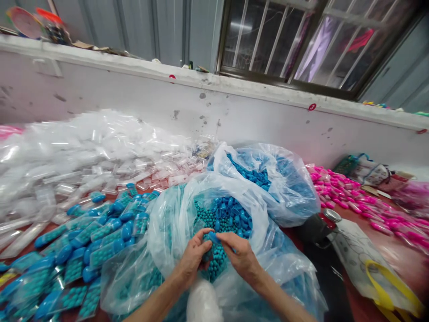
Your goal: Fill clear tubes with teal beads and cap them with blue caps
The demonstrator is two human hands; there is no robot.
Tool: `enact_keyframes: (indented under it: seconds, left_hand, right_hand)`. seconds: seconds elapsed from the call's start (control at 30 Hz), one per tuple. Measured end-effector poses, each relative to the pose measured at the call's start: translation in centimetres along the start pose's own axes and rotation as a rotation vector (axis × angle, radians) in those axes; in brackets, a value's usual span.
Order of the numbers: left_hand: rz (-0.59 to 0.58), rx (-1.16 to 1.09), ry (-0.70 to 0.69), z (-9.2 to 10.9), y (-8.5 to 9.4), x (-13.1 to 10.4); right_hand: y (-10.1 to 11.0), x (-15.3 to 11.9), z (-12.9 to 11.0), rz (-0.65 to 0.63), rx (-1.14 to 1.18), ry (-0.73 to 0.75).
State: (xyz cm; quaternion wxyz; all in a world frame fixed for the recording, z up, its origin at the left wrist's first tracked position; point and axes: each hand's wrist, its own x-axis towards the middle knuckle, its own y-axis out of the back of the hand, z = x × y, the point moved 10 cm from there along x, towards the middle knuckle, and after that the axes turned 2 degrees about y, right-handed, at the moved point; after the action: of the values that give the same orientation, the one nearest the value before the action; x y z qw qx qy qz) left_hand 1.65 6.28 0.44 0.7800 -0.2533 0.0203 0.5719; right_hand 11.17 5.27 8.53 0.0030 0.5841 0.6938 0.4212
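My left hand (194, 255) is closed around a small clear container (208, 256) with teal beads inside, largely hidden by the fingers. At its top is a blue cap (213, 238), pinched between the thumb and fingertips of my right hand (239, 255). Both hands are over the mouth of an open plastic bag (231, 190). Loose teal beads (219, 259) and a heap of blue caps (231, 214) show inside that bag. Left of it lies a pile of capped, bead-filled containers (103, 235).
Clear empty containers (100, 147) are heaped along the wall at left. Behind my bag stands another bag (288, 188) of blue pieces. Pink pieces (355, 197) spread across the right, near a dark mug (315, 228) and a white bag with a yellow handle (365, 259).
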Motion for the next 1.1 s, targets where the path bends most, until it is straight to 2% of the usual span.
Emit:
enact_keyframes:
  seconds: [0.07,0.13,0.2,0.27,0.33,0.4,0.5,0.6,0.67,0.9,1.0,1.1]
  left_hand:
    - [-0.028,0.032,-0.044,0.4,-0.1,0.0]
    - [-0.041,0.058,-0.053,0.6,-0.3,-0.2]
    - [-0.058,0.113,-0.044,0.5,-0.8,-0.4]
    - [-0.08,0.197,-0.047,0.5,-1.5,-0.4]
    - [-0.055,0.247,-0.072,0.7,-1.6,-0.3]
    - [0.006,0.282,-0.104,1.1,-1.3,-0.3]
    - [0.037,0.269,-0.133,1.8,-1.1,-0.7]
    - [0.013,0.178,-0.208,2.8,-1.3,-1.3]
    - [0.029,0.146,-0.268,3.4,-1.2,-1.6]
    - [0.128,0.067,-0.149,1.6,-0.8,-1.3]
    - [0.157,0.091,-0.136,1.3,-0.8,-1.1]
    - [0.197,0.217,-0.186,2.1,-0.5,-1.2]
  right_hand:
    - [-0.1,-0.6,3.7,0.076,0.232,-0.328]
    - [-1.2,-1.8,6.3,0.091,0.453,-0.608]
    - [-2.1,-2.6,7.5,0.1,0.593,-0.775]
    - [-1.6,-2.7,8.1,0.163,0.597,-0.822]
    - [-0.7,-2.1,8.1,0.176,0.483,-0.764]
    - [-0.5,-1.0,7.1,0.105,0.334,-0.608]
    - [-1.7,-0.5,4.8,-0.053,0.158,-0.37]
    - [-3.5,-1.2,2.8,-0.185,-0.011,-0.233]
    - [-4.3,-1.4,1.5,-0.212,-0.092,-0.164]
    - [-3.7,-1.2,-0.9,-0.012,-0.196,-0.111]
    - [-3.7,-1.4,-1.1,0.002,-0.175,-0.125]
    - [-4.0,-1.4,-1.2,-0.023,-0.132,-0.157]
